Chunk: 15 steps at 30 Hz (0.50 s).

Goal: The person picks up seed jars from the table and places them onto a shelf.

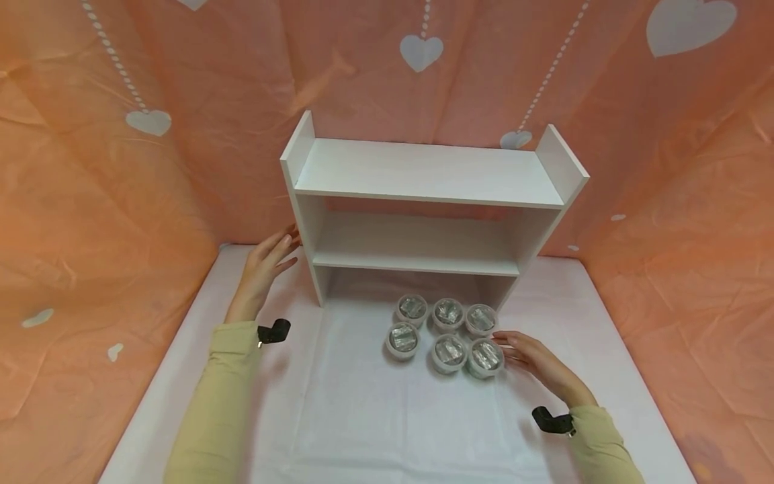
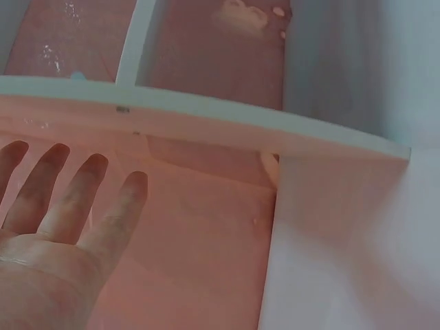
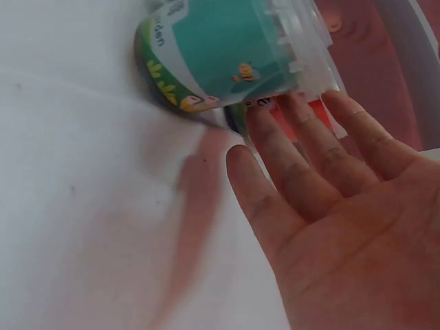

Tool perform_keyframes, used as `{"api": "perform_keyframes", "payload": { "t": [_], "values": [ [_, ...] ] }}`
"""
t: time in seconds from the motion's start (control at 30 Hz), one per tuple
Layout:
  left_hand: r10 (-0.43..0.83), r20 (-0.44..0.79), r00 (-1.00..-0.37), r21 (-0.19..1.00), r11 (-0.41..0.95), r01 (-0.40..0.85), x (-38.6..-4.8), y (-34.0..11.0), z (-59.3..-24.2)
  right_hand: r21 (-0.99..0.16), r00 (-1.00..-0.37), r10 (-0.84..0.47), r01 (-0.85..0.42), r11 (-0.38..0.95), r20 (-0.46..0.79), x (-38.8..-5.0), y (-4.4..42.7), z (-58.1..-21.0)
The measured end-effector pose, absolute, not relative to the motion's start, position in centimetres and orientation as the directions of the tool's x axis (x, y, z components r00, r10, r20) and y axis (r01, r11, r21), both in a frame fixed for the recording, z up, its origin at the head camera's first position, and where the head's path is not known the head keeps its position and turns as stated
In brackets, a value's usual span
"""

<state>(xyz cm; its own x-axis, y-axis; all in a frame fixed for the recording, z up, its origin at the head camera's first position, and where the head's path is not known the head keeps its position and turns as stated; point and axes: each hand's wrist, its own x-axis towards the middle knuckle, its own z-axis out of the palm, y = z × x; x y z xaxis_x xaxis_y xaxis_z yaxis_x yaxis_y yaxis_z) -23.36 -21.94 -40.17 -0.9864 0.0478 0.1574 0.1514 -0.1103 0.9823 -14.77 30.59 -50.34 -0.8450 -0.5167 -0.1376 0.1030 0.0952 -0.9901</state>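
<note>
A white two-tier shelf unit (image 1: 417, 245) stands at the back of the table. Beside its left side panel (image 2: 199, 117) is my left hand (image 1: 261, 269), fingers extended; contact cannot be made out. Several small round tubs with clear lids and silvery contents are grouped in two rows before the shelf's right half. My right hand (image 1: 537, 363) lies just right of the nearest right tub (image 1: 486, 356), its fingers (image 3: 289, 155) straight and close to the tubs. In the right wrist view that tub shows a teal and green printed label (image 3: 223, 51). Neither hand grips anything.
A white cloth covers the table (image 1: 357, 417). Orange-pink fabric (image 1: 363, 67) with white hearts hangs behind and on both sides. The back row of tubs, including the left one (image 1: 412, 308), sits close to the shelf's lower opening. Small black devices are worn on both wrists.
</note>
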Motion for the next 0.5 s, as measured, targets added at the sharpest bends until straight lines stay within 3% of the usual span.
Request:
{"api": "perform_keyframes", "payload": {
  "t": [0.3, 0.5],
  "values": [
    [0.038, 0.155, -0.987, 0.983, -0.106, 0.151, -24.1, -20.9, -39.9, -0.98, -0.876, -0.443, 0.143, 0.14, -0.191, -14.7, 30.0, -50.8],
    [0.028, 0.162, -0.986, 0.984, -0.079, 0.16, -24.3, -20.7, -40.0, -0.977, -0.879, -0.443, 0.101, 0.187, -0.176, -14.5, 29.9, -51.4]
  ]
}}
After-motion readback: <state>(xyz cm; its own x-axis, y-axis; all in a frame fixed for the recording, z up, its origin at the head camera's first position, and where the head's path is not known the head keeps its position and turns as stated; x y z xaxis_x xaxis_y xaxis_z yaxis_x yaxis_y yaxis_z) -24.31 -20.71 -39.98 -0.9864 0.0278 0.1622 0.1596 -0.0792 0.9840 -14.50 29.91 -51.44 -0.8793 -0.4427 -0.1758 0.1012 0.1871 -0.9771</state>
